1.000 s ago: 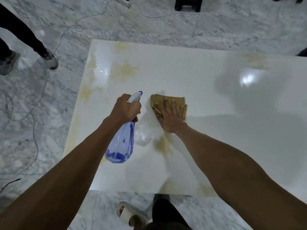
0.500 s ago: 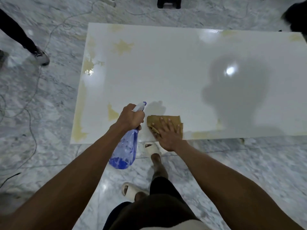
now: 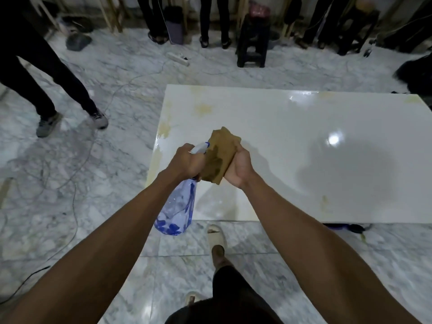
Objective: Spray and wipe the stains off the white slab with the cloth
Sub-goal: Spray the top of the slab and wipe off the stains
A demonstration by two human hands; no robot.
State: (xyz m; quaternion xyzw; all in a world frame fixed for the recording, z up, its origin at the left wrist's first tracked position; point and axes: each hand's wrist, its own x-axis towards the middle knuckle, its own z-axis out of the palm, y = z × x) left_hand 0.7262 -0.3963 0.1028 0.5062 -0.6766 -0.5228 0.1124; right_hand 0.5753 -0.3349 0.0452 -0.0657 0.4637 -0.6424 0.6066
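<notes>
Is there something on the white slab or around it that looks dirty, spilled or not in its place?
Yes. Yellowish stains remain along the left edge and far corners of the glossy white slab, plus a small one near its front edge. Loose cables trail across the marble floor.

An indoor room set up as a makeshift work or demonstration space rather than a furnished home. A white slab (image 3: pixel 304 148) lies low over a grey-veined marble tile floor (image 3: pixel 70 183). Left of the slab, loose cables (image 3: pixel 74 206) trail across the floor, and beyond its far edge lies a power strip (image 3: pixel 178 58). Farther behind the slab stand a dark stool (image 3: pixel 253 40), wooden poles and several onlookers' legs (image 3: pixel 214 22); another bystander (image 3: pixel 46 78) stands to the slab's far left.
</notes>
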